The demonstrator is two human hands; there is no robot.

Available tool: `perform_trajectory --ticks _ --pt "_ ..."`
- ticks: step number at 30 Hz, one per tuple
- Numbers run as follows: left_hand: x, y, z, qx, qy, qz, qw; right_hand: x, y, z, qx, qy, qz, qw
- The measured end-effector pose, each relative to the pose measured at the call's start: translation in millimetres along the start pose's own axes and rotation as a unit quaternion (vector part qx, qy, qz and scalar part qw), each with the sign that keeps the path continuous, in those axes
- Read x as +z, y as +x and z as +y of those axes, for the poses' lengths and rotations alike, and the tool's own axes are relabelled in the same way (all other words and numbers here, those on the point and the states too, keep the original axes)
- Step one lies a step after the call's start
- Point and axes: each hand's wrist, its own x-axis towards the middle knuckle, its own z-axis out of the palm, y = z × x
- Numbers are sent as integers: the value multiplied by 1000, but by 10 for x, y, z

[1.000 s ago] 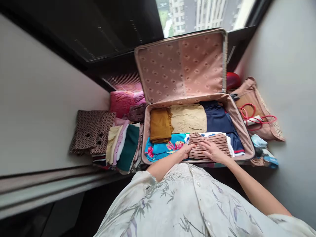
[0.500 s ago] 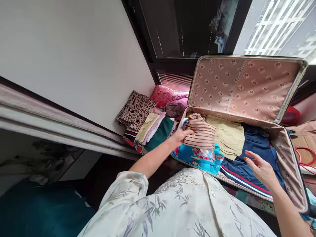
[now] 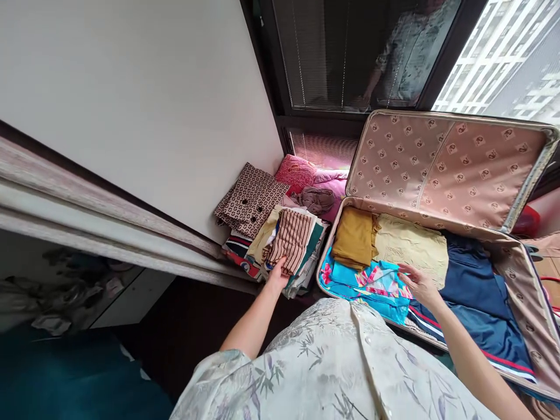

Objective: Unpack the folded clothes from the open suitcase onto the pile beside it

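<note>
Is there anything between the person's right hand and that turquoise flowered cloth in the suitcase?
Nothing visible. The right hand rests directly at the edge of the turquoise flowered cloth, which lies on top at the near side of the open suitcase. The left hand is at the striped garment outside it.

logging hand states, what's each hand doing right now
Left hand: closed on the striped garment, atop the folded pile.
Right hand: open, fingers on the blue floral cloth in the suitcase.
</note>
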Motion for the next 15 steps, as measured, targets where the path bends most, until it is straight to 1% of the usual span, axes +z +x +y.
perform_trajectory --ticks 1,3,6,8,10,12,14,15 --pt "-70 52 -77 -13 -34 13 999 76 28 34 7 -2 -9 1000" --pt "-148 128 -131 -18 -84 24 996 230 85 80 20 -16 -30 999" --pt "-161 167 -66 -17 -103 4 995 462 201 70 15 -81 -44 996" --pt "-152 164 -42 -14 -114 -7 993 625 306 18 7 -120 -33 992" --pt "-147 150 -90 -19 -117 -8 993 801 416 -61 -13 -174 -13 985" --pt "-145 125 -200 -28 -100 13 994 984 517 -159 -54 -260 -11 964" --pt "-141 89 -326 -24 -76 42 996 1158 606 -264 -107 -347 -38 931" --pt "-140 66 -379 -15 -69 52 996 1236 647 -313 -127 -374 -59 917"
